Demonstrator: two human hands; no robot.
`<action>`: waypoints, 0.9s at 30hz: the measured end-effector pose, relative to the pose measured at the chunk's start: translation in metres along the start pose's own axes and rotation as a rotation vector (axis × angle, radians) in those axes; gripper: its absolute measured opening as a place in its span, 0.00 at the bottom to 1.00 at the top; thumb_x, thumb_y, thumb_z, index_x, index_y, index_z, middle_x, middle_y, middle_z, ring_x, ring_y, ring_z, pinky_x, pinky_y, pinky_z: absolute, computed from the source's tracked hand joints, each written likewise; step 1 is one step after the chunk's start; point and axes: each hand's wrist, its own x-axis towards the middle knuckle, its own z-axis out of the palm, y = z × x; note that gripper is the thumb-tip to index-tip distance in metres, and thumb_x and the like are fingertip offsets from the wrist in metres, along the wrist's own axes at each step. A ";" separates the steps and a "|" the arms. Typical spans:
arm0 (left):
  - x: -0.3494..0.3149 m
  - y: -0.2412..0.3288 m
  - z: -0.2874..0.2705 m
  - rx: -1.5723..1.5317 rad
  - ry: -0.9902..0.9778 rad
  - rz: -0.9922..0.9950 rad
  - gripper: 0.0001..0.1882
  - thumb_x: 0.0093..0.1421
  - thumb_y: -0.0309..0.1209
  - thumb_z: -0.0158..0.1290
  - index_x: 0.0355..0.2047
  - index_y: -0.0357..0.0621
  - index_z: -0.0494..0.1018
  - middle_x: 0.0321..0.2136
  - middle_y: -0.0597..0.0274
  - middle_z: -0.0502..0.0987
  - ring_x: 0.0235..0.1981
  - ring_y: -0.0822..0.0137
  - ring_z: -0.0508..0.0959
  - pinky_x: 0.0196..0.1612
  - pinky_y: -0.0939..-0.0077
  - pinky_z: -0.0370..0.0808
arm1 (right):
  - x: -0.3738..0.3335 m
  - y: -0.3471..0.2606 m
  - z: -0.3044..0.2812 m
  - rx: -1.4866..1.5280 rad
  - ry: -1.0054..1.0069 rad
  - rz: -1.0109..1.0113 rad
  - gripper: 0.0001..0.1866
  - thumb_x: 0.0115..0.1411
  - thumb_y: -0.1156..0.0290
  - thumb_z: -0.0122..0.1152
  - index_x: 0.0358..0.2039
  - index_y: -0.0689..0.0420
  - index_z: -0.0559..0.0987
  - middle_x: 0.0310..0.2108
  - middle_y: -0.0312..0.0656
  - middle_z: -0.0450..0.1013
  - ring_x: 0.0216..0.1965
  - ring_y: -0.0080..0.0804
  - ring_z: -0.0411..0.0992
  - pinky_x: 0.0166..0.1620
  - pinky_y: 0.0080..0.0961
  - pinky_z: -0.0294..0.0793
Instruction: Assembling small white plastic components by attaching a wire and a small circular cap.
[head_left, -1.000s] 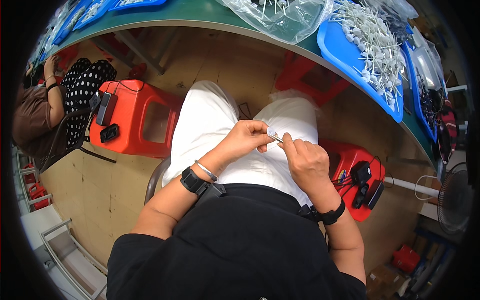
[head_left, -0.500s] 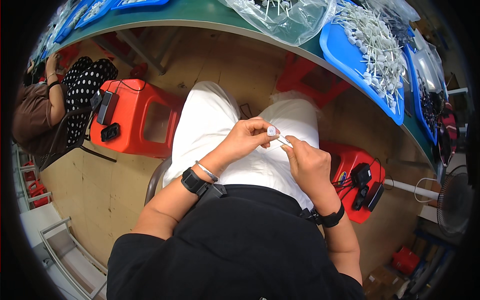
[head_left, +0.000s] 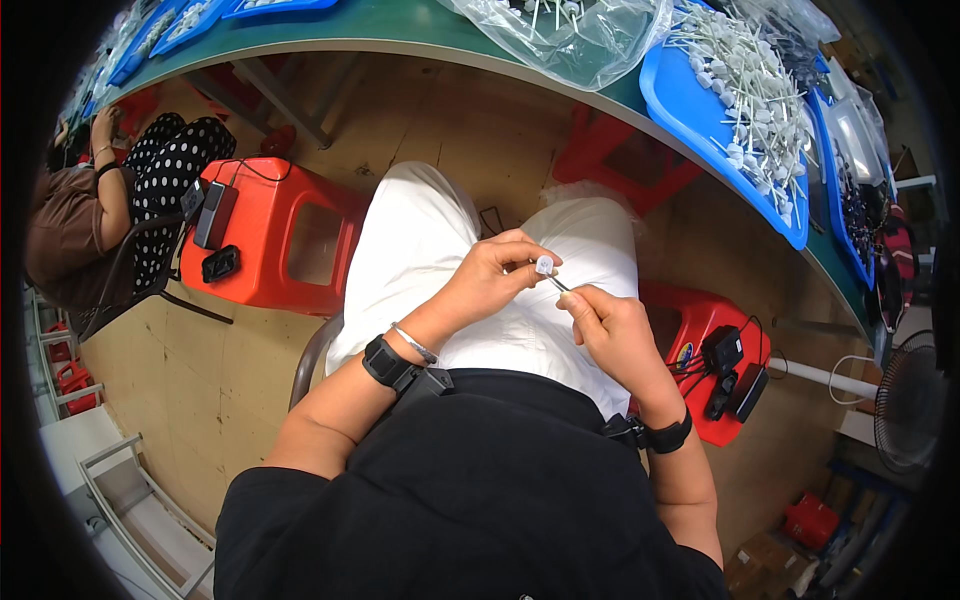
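Above my lap, my left hand [head_left: 497, 272] pinches a small white piece with a rounded head [head_left: 544, 265] between thumb and fingertips. My right hand [head_left: 612, 322] is closed on a thin, metallic-looking tool [head_left: 559, 284], whose exact kind is too small to make out. The tool slants up and leftward, its far end at the white piece. Whether the tip goes into the piece or only touches it, I cannot tell. My fingers hide the tool's other end.
Over my knees curves a green table [head_left: 400, 32]. On it lie a blue tray [head_left: 683, 105] of white, thin-stemmed pieces and a clear plastic bag [head_left: 600, 50]. Red stools [head_left: 255, 255] with black devices flank me. At the left sits another person [head_left: 75, 225]; a fan [head_left: 908, 400] stands right.
My right hand has shifted slightly down, its fingers now more curled, and the dark shaft of the tool shows more clearly. My left hand with the white piece has barely moved.
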 end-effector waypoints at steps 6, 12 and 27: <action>0.000 0.000 0.000 0.058 -0.014 -0.014 0.10 0.65 0.27 0.56 0.44 0.42 0.82 0.32 0.67 0.73 0.30 0.77 0.73 0.34 0.81 0.73 | 0.004 -0.001 -0.007 0.289 -0.178 0.231 0.17 0.71 0.63 0.52 0.35 0.61 0.83 0.14 0.32 0.68 0.19 0.15 0.64 0.27 0.19 0.65; -0.001 0.000 0.000 0.092 -0.029 0.010 0.10 0.64 0.27 0.57 0.44 0.44 0.82 0.32 0.67 0.74 0.33 0.75 0.73 0.37 0.80 0.72 | 0.006 0.007 -0.004 0.437 -0.260 0.271 0.20 0.72 0.58 0.50 0.35 0.60 0.83 0.14 0.31 0.68 0.18 0.14 0.61 0.26 0.17 0.62; 0.000 -0.002 -0.001 0.088 -0.066 0.000 0.10 0.64 0.29 0.57 0.43 0.41 0.82 0.34 0.65 0.77 0.37 0.73 0.76 0.41 0.77 0.73 | 0.017 0.023 -0.006 0.865 -0.476 0.512 0.22 0.72 0.55 0.51 0.34 0.61 0.82 0.12 0.32 0.69 0.10 0.12 0.52 0.16 0.14 0.49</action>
